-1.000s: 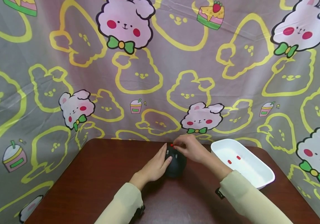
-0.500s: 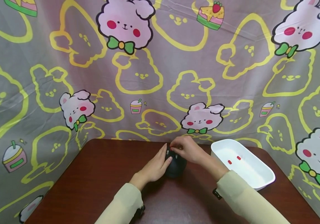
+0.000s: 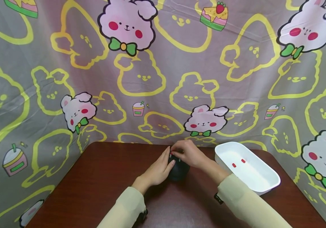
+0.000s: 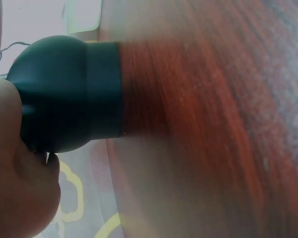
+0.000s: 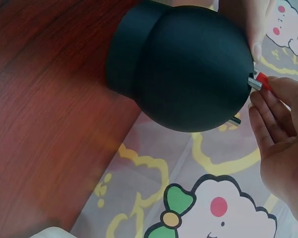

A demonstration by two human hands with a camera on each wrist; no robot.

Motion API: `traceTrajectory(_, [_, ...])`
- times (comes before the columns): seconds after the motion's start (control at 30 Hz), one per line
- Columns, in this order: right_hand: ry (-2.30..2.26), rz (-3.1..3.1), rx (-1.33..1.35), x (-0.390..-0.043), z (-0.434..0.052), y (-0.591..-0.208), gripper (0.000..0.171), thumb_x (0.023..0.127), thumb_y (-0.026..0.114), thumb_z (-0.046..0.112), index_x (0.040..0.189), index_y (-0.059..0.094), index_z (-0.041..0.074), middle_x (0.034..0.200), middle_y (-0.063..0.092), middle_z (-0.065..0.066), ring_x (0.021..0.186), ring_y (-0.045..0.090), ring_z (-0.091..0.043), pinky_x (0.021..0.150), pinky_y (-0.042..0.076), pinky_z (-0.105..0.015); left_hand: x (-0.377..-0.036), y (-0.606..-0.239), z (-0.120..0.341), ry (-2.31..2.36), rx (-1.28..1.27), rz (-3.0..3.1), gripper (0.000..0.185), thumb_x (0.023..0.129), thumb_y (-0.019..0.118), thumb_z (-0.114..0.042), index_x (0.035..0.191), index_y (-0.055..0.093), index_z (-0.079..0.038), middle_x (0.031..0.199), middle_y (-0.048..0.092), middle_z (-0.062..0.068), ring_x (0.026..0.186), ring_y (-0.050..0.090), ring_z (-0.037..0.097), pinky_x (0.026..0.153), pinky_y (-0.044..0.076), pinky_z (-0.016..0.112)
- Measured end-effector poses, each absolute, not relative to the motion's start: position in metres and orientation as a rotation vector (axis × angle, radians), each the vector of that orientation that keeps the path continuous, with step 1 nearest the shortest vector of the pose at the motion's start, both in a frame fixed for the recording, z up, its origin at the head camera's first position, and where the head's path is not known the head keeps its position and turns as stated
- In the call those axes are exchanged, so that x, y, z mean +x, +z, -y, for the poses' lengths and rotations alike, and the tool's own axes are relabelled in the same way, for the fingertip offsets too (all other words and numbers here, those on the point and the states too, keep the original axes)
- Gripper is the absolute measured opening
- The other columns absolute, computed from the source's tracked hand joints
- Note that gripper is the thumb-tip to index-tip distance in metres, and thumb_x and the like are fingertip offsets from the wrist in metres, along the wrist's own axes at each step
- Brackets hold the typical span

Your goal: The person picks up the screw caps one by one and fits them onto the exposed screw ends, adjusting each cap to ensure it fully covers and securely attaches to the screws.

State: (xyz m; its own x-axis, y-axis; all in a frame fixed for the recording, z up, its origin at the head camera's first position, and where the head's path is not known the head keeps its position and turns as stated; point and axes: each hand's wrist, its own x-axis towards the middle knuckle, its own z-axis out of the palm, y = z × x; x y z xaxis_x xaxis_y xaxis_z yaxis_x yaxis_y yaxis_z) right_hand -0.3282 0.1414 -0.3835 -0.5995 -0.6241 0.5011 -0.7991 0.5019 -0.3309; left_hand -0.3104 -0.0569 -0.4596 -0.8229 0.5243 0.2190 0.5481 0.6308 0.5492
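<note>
A black dome-shaped object (image 3: pixel 178 171) stands on the dark wooden table (image 3: pixel 100 183), near its back edge. My left hand (image 3: pixel 158 167) holds the dome's left side, its thumb (image 4: pixel 20 188) pressed against the dome (image 4: pixel 64 94). My right hand (image 3: pixel 185 152) is at the top of the dome. In the right wrist view its fingertips (image 5: pixel 275 96) pinch a small red cap (image 5: pixel 264 82) on a metal pin (image 5: pixel 254 83) that sticks out of the dome (image 5: pixel 188 69). A second bare pin (image 5: pixel 233 120) shows lower down.
A white oblong tray (image 3: pixel 265 186) sits to the right of the dome, with two small red pieces (image 3: pixel 233 165) inside. A cartoon-print cloth (image 3: pixel 151 79) hangs close behind and to both sides of the table.
My right hand has shifted a little left and lower over the dome's top. The red cap shows less in the head view. The left hand and dome have stayed in place.
</note>
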Motion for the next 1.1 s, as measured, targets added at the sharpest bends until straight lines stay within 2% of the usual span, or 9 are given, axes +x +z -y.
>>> traceTrajectory(0.37, [0.740,2.415,1.226,-0.3291,-0.1371,-0.3858,0.009,0.089,0.079,0.004,0.098,0.080,0.007,0.093,0.076,0.001,0.088,0.070,-0.013,0.080,0.056,-0.035,-0.3114,-0.4615,0.0576,-0.964,-0.931,2.799,0.075,0.111,0.028,-0.051,0.164,0.007,-0.002,0.172,0.006,0.012,0.156,0.016,0.024,0.123,0.025,0.046])
traceTrajectory(0.67, [0.697,2.419,1.299,-0.3304,-0.1349,-0.3885,0.007,0.089,0.078,0.001,0.094,0.080,0.005,0.095,0.073,-0.004,0.093,0.066,-0.019,0.085,0.056,-0.037,-0.3113,-0.4611,0.0588,-0.982,-0.933,2.813,0.075,0.111,0.026,-0.053,0.165,0.003,-0.005,0.172,0.003,0.009,0.157,0.013,0.023,0.122,0.026,0.046])
traceTrajectory(1.1, [0.677,2.461,1.266,-0.3286,-0.1336,-0.3879,0.010,0.089,0.078,0.002,0.098,0.080,0.006,0.099,0.074,-0.005,0.099,0.066,-0.021,0.088,0.056,-0.040,-0.3086,-0.4573,0.0586,-1.002,-0.925,2.817,0.074,0.111,0.027,-0.052,0.165,0.003,-0.007,0.172,0.004,0.008,0.156,0.014,0.023,0.122,0.028,0.046])
